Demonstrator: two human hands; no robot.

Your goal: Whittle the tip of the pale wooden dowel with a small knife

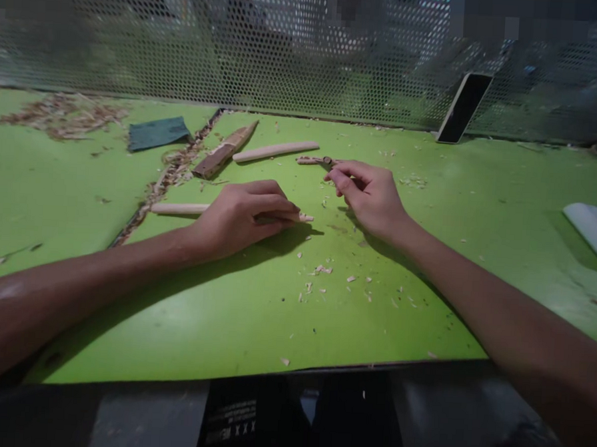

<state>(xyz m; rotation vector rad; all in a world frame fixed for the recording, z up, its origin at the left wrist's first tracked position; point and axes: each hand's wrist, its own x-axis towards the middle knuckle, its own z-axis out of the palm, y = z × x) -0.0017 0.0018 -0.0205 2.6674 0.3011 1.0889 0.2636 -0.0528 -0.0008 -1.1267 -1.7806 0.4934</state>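
Note:
On the green tabletop [254,314], my left hand [243,214] is closed around a pale wooden stick [179,208]. The stick's narrowed, whittled end pokes out past my fingertips on the right. My right hand [373,194] is in a pinch farther right, at the end of a small slim tool [312,161] with a dark round part; its exact kind is unclear. Behind my left hand lie a second pale stick [277,151] and a pointed brown piece of wood [225,149]. Small wood chips [321,269] are scattered between and in front of my hands.
A dark green sandpaper-like sheet [158,133] and a heap of shavings [66,114] lie at the back left. A phone [464,109] leans against the perforated metal screen [287,49]. A white rounded object [593,229] sits at the right.

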